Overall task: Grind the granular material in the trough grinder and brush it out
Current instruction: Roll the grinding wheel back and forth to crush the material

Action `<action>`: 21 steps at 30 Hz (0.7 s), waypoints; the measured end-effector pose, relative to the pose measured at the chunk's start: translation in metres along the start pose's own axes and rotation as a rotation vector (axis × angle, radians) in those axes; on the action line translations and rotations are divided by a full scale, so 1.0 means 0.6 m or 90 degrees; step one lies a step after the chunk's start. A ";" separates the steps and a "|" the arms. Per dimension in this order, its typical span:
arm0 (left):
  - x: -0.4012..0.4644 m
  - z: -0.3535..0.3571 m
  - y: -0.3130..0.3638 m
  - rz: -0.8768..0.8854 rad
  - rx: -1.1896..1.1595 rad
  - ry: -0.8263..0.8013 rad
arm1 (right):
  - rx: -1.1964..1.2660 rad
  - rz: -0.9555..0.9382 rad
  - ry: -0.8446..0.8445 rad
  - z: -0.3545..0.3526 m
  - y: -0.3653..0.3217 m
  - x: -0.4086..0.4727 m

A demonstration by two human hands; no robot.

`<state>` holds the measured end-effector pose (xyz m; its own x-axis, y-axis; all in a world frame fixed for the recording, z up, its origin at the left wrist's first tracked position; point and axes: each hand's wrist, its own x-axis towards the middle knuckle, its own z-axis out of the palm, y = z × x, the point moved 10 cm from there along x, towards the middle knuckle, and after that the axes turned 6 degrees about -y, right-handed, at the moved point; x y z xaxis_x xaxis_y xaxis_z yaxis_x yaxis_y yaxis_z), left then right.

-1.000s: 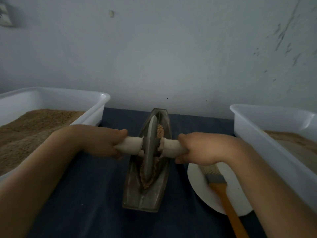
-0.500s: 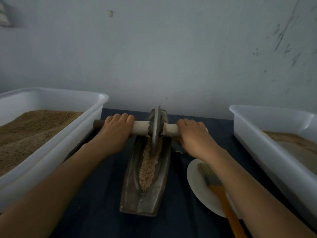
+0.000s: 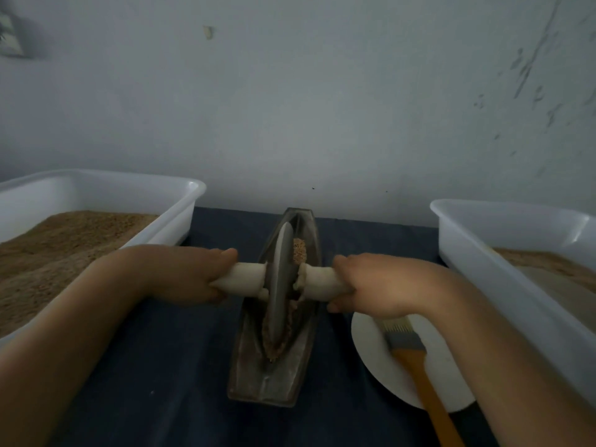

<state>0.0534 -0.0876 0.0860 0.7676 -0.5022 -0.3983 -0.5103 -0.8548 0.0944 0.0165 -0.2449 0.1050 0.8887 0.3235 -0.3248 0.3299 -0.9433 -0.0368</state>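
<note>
A white bin (image 3: pixel 180 201) of brown grain sits left of the grip, a second white bin (image 3: pixel 483 253) right of it, a white plate (image 3: pixel 371 359) just below-right, all on dark blue cloth (image 3: pixel 180 382)

Two bare forearms, left hand (image 3: pixel 180 274), right hand (image 3: pixel 383 285), no sleeves

Trough grinder (image 3: pixel 258 379) lying on dark cloth (image 3: pixel 167 366); grinding wheel (image 3: pixel 280 285) standing in granular material (image 3: pixel 299 250). Left hand (image 3: pixel 190 275) and right hand (image 3: pixel 380 285) gripping axle handle (image 3: pixel 245 277) ends. Brush (image 3: pixel 416 359) resting on white plate (image 3: pixel 374 356). White bins (image 3: pixel 483 240) flanking.
</note>
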 end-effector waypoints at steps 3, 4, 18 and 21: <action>0.008 -0.002 0.001 0.004 -0.024 0.016 | -0.016 0.013 0.032 -0.004 0.006 0.010; 0.013 -0.006 0.002 0.002 -0.024 0.038 | -0.032 0.021 0.061 -0.009 0.010 0.017; 0.048 -0.064 -0.005 -0.066 0.146 0.415 | -0.099 0.067 0.313 -0.035 0.054 0.062; 0.043 -0.055 -0.004 -0.063 0.138 0.331 | -0.063 0.061 0.200 -0.023 0.045 0.054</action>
<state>0.0872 -0.1029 0.1056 0.8776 -0.4665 0.1101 -0.4523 -0.8821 -0.1318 0.0585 -0.2589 0.1062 0.9669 0.2547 -0.0143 0.2551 -0.9639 0.0761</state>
